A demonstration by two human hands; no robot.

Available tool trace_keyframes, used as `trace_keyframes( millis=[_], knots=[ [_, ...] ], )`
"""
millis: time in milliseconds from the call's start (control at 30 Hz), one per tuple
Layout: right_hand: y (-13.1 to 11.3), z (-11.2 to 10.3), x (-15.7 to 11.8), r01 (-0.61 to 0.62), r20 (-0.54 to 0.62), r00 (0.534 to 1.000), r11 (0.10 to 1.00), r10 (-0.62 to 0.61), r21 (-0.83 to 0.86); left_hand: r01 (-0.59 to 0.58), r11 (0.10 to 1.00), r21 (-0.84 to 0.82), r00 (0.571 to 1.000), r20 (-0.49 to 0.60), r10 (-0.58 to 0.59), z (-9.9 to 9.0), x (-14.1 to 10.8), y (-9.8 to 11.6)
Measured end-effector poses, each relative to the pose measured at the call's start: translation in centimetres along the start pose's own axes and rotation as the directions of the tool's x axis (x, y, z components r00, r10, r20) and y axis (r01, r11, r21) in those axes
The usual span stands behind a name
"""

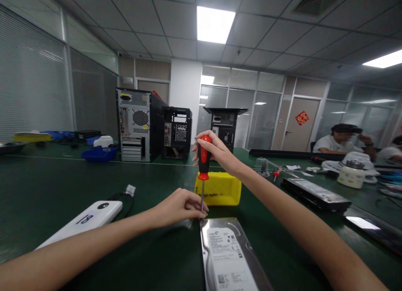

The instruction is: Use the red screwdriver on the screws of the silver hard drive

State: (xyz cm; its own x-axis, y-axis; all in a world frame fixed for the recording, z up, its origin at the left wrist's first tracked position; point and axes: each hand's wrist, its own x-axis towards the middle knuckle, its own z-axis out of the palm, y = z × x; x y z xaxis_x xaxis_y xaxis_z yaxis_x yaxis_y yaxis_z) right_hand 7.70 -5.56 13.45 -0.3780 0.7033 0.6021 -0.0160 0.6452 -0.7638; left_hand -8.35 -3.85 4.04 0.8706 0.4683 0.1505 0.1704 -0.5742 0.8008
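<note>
A silver hard drive (230, 257) with a white label lies flat on the green table in front of me. My right hand (216, 150) grips the red-and-black handle of a screwdriver (204, 163), which stands upright with its shaft pointing down to the drive's far left corner. At that corner, my left hand (185, 205) has thumb and fingers pinched together beside the lower shaft; whether they hold the shaft or a small screw is hidden. Just behind the drive sits a yellow plastic bin (220, 190) with small dark bits inside.
Computer cases (135, 123) stand at the back. On the left lie a white power bank (91, 215) marked 18 and a blue tray (99, 154). To the right are another drive (317, 192), a dark glossy panel (373, 228) and a jar (351, 174). A person (342, 140) sits beyond.
</note>
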Motion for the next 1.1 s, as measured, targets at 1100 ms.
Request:
trace_keyframes(
  millis=[1100],
  knots=[
    [-2.9,-0.9,-1.4,-0.08,-0.061,0.997,0.676,0.052,-0.733,0.013,0.998,-0.053,1.0,-0.01,-0.014,0.0,-0.2,-0.1]
  ],
)
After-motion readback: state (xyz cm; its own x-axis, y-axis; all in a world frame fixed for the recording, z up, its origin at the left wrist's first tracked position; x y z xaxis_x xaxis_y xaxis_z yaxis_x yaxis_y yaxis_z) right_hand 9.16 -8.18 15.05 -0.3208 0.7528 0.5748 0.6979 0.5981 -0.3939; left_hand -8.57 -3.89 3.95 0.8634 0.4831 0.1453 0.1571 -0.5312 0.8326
